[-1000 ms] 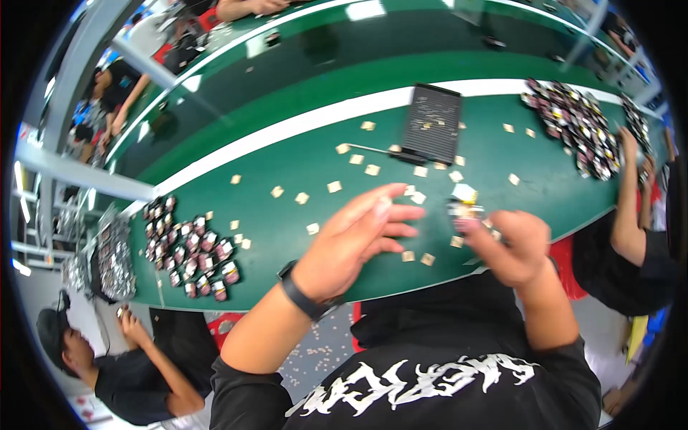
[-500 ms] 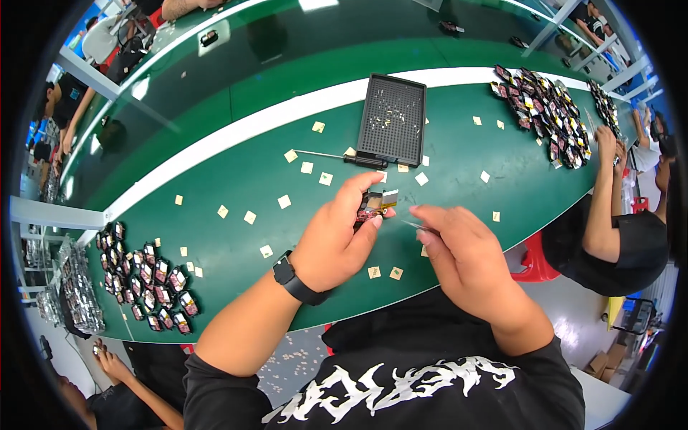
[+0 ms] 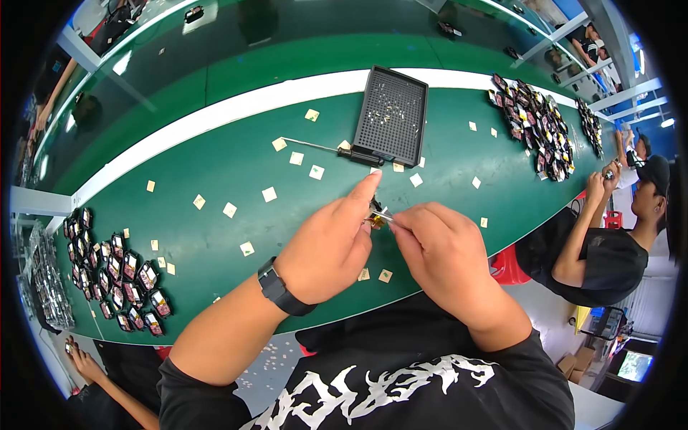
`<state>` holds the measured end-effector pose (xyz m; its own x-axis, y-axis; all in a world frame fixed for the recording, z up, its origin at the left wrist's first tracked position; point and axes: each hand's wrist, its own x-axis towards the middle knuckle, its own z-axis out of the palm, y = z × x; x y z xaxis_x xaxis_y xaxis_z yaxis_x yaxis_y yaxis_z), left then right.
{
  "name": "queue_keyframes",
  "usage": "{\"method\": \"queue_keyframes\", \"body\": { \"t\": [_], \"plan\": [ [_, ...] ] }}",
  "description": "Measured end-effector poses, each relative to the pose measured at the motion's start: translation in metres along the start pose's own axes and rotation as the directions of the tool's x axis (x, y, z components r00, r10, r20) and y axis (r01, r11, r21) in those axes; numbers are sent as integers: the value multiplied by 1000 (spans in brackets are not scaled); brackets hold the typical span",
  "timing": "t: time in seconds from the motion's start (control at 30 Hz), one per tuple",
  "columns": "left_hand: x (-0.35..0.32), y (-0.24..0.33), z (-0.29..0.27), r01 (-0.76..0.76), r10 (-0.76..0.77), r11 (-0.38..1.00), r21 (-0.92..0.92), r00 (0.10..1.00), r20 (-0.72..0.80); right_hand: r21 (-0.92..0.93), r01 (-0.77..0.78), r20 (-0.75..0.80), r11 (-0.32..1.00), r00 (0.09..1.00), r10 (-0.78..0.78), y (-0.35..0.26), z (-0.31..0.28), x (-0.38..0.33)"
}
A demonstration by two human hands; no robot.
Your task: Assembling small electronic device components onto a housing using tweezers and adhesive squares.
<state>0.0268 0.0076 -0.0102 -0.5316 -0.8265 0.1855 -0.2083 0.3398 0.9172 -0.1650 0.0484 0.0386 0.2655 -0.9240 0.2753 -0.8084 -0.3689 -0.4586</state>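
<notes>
A small dark part [image 3: 377,204], mostly hidden, sits in the left hand [image 3: 322,247], fingers curled around it; the right hand [image 3: 446,251] pinches a thin metal tool [image 3: 384,216] at it. Beyond lie a screwdriver [image 3: 315,146] and black tray [image 3: 413,136]; pale squares [image 3: 269,194] scatter leftward, devices [image 3: 130,266] near left.

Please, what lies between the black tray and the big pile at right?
In the head view, a few pale squares lie on the green table between tray and pile.

Green table [image 3: 215,172], black perforated tray [image 3: 398,143], screwdriver [image 3: 362,156], pale squares [image 3: 269,194], dark clusters [image 3: 534,125], seemingly small devices
</notes>
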Motion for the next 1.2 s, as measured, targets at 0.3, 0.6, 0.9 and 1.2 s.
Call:
{"method": "queue_keyframes", "body": {
  "t": [0.3, 0.6, 0.9, 1.2],
  "plan": [
    [6, -4, -11, 108, -47, 952, -285, 976, 211, 115, -6, 66, 993, 998, -2, 6, -15, -2],
    [8, 13, -18, 481, -246, 631, -609, 868, 431, 583, -219, 151, 783, 975, 161, 13, -15, -15],
    [3, 9, -10, 485, -244, 577, -657, 870, 429, 661, -627, 448, 412, 771, 454, 4, -12, -8],
    [0, 7, -7, 310, -186, 772, -555, 945, 269, 740, -477, 271, 475, 857, 439, -3, 5, -12]
  ]
}}
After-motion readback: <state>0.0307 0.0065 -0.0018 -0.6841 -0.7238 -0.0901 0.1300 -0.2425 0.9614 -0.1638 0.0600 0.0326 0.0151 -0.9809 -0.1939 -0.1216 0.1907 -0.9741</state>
